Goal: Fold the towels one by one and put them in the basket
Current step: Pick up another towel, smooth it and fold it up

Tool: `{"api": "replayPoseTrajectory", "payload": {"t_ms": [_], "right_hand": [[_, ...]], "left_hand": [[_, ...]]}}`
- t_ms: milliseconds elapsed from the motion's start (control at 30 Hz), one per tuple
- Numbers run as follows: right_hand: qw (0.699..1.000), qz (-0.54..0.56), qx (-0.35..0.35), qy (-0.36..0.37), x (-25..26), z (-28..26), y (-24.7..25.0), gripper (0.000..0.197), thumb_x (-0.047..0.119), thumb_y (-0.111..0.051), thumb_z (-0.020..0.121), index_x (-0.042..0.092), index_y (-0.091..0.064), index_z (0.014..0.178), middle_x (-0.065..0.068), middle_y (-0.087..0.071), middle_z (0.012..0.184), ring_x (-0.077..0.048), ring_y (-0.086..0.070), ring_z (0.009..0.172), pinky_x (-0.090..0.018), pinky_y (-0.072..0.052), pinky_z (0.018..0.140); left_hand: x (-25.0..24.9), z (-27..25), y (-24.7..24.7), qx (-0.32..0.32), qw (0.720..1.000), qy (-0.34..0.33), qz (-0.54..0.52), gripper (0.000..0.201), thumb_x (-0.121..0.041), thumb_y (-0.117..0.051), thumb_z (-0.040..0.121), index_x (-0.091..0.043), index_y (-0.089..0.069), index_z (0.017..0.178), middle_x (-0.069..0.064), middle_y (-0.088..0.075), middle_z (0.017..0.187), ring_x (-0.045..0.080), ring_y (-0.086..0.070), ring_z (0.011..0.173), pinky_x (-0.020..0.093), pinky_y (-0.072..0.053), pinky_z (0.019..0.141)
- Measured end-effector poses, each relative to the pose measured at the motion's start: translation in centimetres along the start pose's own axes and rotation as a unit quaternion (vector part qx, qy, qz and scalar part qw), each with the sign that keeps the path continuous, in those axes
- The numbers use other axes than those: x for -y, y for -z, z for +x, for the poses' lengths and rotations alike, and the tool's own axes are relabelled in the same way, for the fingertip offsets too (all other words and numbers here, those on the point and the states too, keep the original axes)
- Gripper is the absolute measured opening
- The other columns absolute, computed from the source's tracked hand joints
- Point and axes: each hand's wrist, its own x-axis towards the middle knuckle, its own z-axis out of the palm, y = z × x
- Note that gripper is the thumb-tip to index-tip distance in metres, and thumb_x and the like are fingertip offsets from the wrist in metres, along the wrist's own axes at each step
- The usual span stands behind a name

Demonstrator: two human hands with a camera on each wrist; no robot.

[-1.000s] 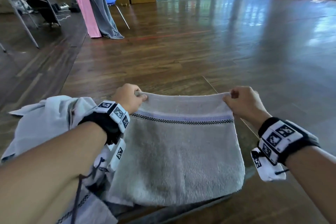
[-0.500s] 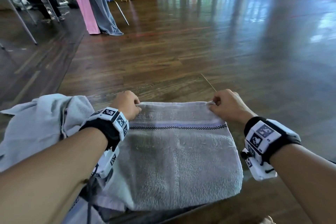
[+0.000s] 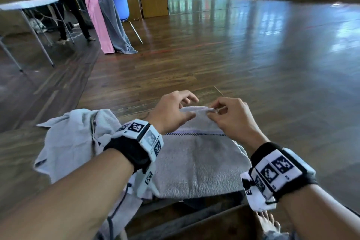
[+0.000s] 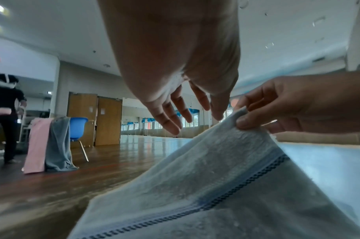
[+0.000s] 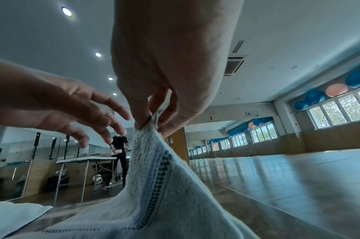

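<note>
A grey towel [image 3: 196,163] with a lilac stripe and a dark checked band lies folded in front of me on the wooden surface [image 3: 194,76]. My right hand [image 3: 214,112] pinches its far edge and lifts it into a peak, as the right wrist view [image 5: 152,122] and the left wrist view [image 4: 242,119] both show. My left hand [image 3: 187,106] hovers just left of that pinch with fingers spread and relaxed [image 4: 175,118], holding nothing. A second pale grey towel [image 3: 78,136] lies crumpled to the left. No basket is recognisable.
A pink towel [image 3: 98,25] and a grey towel [image 3: 113,25] hang over a blue chair [image 3: 121,4] at the back left. A white folding table [image 3: 29,4] and a standing person [image 3: 64,2] are beyond. My bare foot [image 3: 266,220] shows bottom right.
Both hands held the towel's far corners apart. They have come together at the middle; the left hand has let go, and the right now pinches the gathered edge alone.
</note>
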Motion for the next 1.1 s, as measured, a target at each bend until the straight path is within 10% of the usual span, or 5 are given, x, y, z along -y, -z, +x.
{"api": "replayPoseTrajectory", "payload": {"t_ms": [167, 500, 700, 900, 1100], "right_hand": [[0.999, 0.037, -0.022, -0.006, 0.0, -1.1, -0.2, 0.010, 0.014, -0.084, 0.079, 0.021, -0.078, 0.082, 0.009, -0.072, 0.073, -0.002, -0.066, 0.068, -0.013, -0.047, 0.063], [1.000, 0.011, -0.006, 0.002, -0.5, 0.8, 0.0, 0.014, 0.015, -0.084, 0.079, 0.020, -0.079, 0.090, 0.007, -0.075, 0.084, -0.005, -0.070, 0.080, -0.018, -0.054, 0.073], [0.998, 0.029, 0.032, -0.055, -2.0, 1.2, -0.1, 0.028, 0.000, -0.059, 0.087, 0.018, -0.079, 0.092, 0.025, -0.057, 0.051, 0.005, -0.052, 0.044, -0.007, -0.033, 0.043], [0.998, 0.017, 0.025, -0.060, -2.8, 2.0, 0.7, 0.021, 0.007, -0.069, 0.090, 0.025, -0.079, 0.094, 0.011, -0.073, 0.096, -0.012, -0.063, 0.068, -0.027, -0.053, 0.063], [0.997, 0.060, 0.001, -0.058, -3.3, 2.6, -0.5, 0.035, 0.003, -0.074, 0.084, 0.025, -0.069, 0.111, 0.004, -0.073, 0.085, -0.005, -0.067, 0.068, -0.024, -0.056, 0.072]], "left_hand": [[-0.5, -0.2, -2.2, -0.026, 0.996, -0.009, -0.082, 0.016, -0.028, -0.075, 0.082, -0.027, -0.072, 0.097, -0.011, -0.071, 0.095, 0.003, -0.061, 0.090, 0.010, -0.043, 0.069], [0.4, 2.5, -5.0, -0.068, 0.981, -0.016, -0.180, 0.016, -0.033, -0.076, 0.085, -0.018, -0.072, 0.091, 0.000, -0.071, 0.078, 0.009, -0.062, 0.067, 0.023, -0.047, 0.060], [1.7, 4.2, -5.0, 0.002, 0.989, 0.010, -0.145, 0.007, -0.019, -0.069, 0.090, -0.014, -0.073, 0.089, -0.002, -0.067, 0.069, 0.005, -0.053, 0.055, 0.021, -0.041, 0.054], [1.9, 4.6, -4.9, 0.094, 0.982, -0.002, -0.162, 0.020, -0.037, -0.069, 0.090, -0.017, -0.071, 0.088, -0.010, -0.064, 0.072, -0.006, -0.053, 0.058, 0.008, -0.042, 0.056], [2.0, 4.8, -5.5, 0.041, 0.985, -0.002, -0.168, 0.014, -0.032, -0.073, 0.088, -0.019, -0.072, 0.093, 0.000, -0.062, 0.077, 0.001, -0.046, 0.054, 0.018, -0.042, 0.054]]}}
